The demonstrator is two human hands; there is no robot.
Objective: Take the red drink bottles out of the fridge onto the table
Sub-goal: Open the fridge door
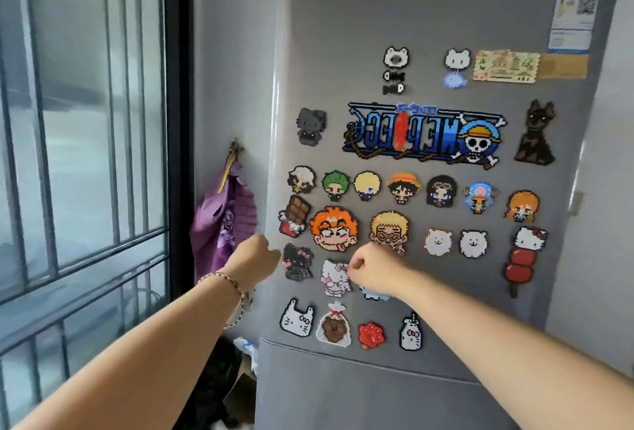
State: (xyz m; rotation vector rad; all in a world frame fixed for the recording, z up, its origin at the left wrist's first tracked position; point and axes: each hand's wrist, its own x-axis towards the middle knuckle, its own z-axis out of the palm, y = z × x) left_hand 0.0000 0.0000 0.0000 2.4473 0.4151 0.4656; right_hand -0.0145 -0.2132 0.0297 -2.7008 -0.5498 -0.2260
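Note:
The grey fridge fills the right of the view, and its upper door (343, 35) is closed and covered with several pixel-bead magnets. No red drink bottles and no table are in view. My left hand (254, 258), with a bracelet on its wrist, is at the door's left edge at mid height. Its fingers curl around that edge and are partly hidden. My right hand (372, 268) is a closed fist in front of the door's lower part, over the magnets, and holds nothing that I can see.
The fridge's lower door (343, 395) is closed too. A purple bag (223, 220) hangs on the wall just left of the fridge. A barred window (85, 121) takes up the left side. Boxes and bags (240, 378) lie on the floor beside the fridge.

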